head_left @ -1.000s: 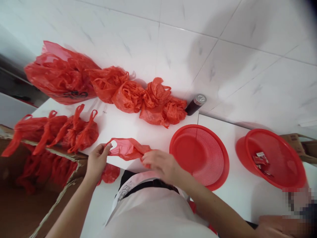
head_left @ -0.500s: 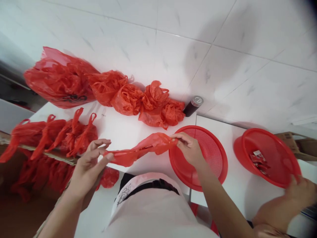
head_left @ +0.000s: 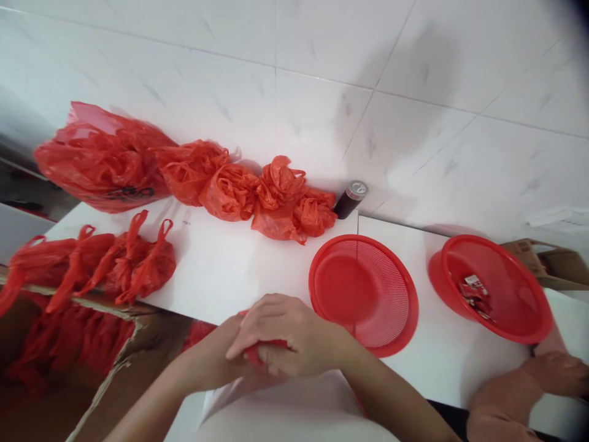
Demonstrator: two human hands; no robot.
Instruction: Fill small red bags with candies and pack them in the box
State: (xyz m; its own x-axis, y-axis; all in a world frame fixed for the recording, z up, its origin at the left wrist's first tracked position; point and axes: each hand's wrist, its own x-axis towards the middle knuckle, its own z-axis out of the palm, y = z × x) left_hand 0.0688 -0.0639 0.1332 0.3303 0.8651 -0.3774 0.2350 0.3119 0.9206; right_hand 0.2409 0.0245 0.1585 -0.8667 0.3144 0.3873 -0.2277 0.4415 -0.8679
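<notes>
Close to my body, my left hand (head_left: 230, 356) and my right hand (head_left: 292, 334) are closed together around a red plastic bag (head_left: 262, 353). Only bits of the bag show between my fingers. The right hand lies over the left and hides most of its fingers. Just to the right of my hands stands a red mesh basket (head_left: 343, 288) with nothing visible in it. To the left, several filled red bags (head_left: 147, 264) with looped handles lie at the table's edge.
Crumpled red bags (head_left: 232, 193) line the wall beside a dark can (head_left: 350, 199). A second red basket (head_left: 501, 288) holds small packets (head_left: 476, 294). Another person's hand (head_left: 556, 371) is at far right. A cardboard box (head_left: 119, 362) of red bags sits lower left; another box (head_left: 552, 264) stands back right.
My hands have come together near my body, and the bag stretched between them is now bunched up inside them. The other person's hand has moved down from the far basket's rim.
</notes>
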